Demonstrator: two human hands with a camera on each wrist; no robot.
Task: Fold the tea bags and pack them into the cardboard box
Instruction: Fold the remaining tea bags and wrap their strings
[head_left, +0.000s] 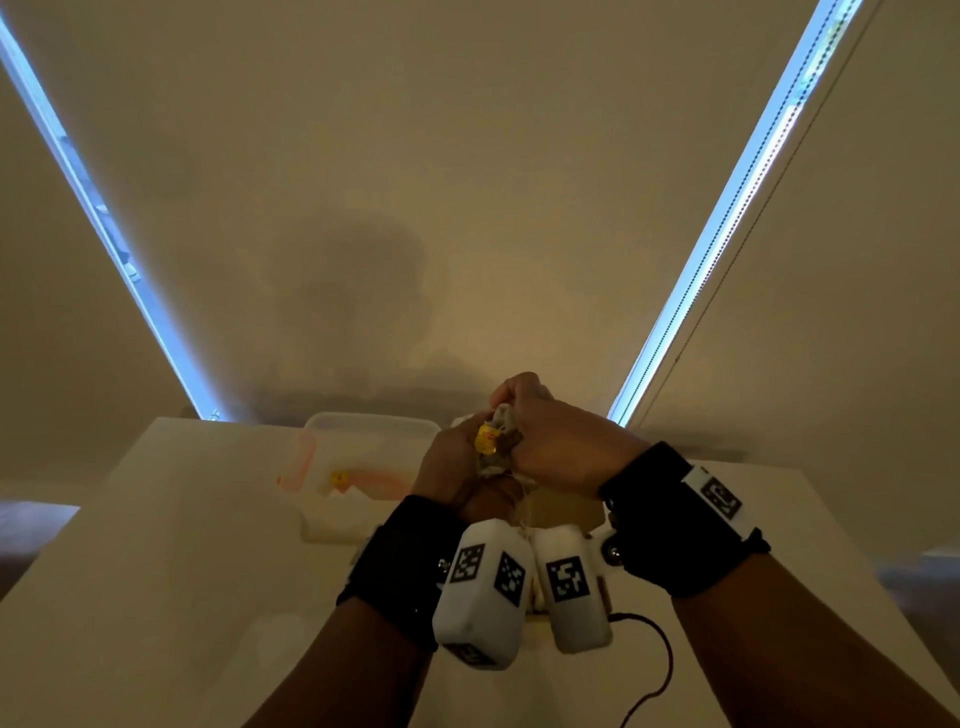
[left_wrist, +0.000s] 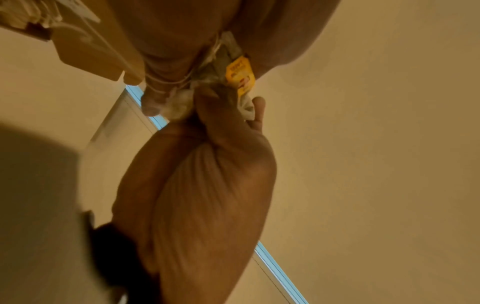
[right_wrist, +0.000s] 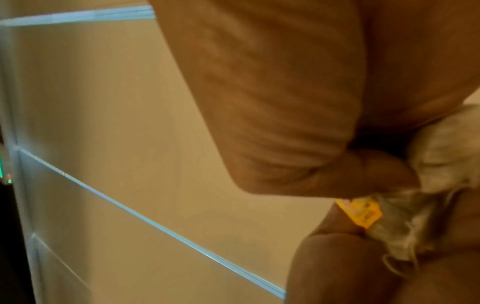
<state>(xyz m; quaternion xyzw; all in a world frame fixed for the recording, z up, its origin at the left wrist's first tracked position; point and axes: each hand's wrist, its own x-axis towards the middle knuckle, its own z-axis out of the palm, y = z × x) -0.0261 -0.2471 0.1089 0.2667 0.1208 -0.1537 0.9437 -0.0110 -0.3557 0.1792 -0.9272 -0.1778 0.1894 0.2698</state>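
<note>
Two wrist cameras (head_left: 519, 592) sit nearest the lens, strapped under the forearms. Working left to right from the tea bag (head_left: 496, 441) as landmark: left of it and farther back stands one clear plastic tub (head_left: 371, 431) on the white counter (head_left: 156, 571), with at least one yellow-tagged bag (head_left: 338, 476) inside, the rest too pale to count. Left hand (head_left: 449, 467) meets the bag from its left, fingers curled round the crumpled paper, its string looped over a finger in the left wrist view. One yellow tag (left_wrist: 240, 75) shows on the bag. Right hand (head_left: 561, 447) closes on it from the right, thumb and fingertips pinching. Below the bag, between the wrists, lies one cardboard box (head_left: 566, 512), mostly hidden. Judging by this, folding is mid-way on this bag; packing it remains, and how many already lie in the box I cannot tell
</note>
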